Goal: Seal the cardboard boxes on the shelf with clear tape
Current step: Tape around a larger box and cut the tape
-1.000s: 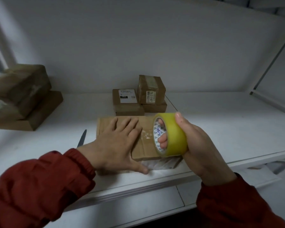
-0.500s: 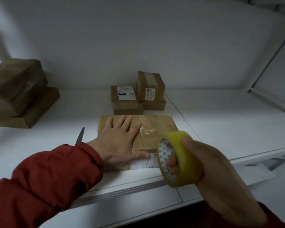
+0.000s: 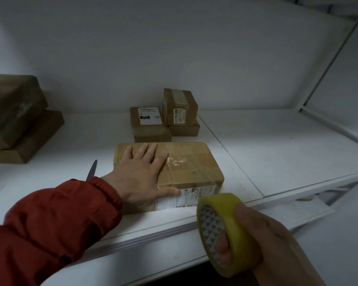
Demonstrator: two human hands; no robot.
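Head view shows the cardboard box [image 3: 194,166] lying flat on the shelf [image 3: 277,157], in the middle of the picture and close to the front edge. The left hand [image 3: 142,178] rests on its top at the 9 o'clock side; this grip is apart, with straight spread fingers pressing down and the thumb along the near edge. The right hand [image 3: 277,244] is at 5 o'clock, in front of the shelf edge. Its grip is clamped on the tape roll [image 3: 232,230], with fingers through the core and the thumb on the yellow outer face.

I judge the box to be light and rather stiff, but its top looks a little dented and shiny from old clear tape, so it may slide on the smooth shelf. A flat palm on top, as now, seems the right hold. The roll is rigid and is best held through the core, so it can turn. Whether a strip runs from the roll to the box, I cannot tell.

One second ago the roll stood on the near right edge of the box. It has since moved away toward 5 o'clock and lower, while the left hand stayed flat in the same place.

A blade [image 3: 92,169] lies at 9 o'clock of the box, and smaller boxes [image 3: 149,124] stand at 12 o'clock.
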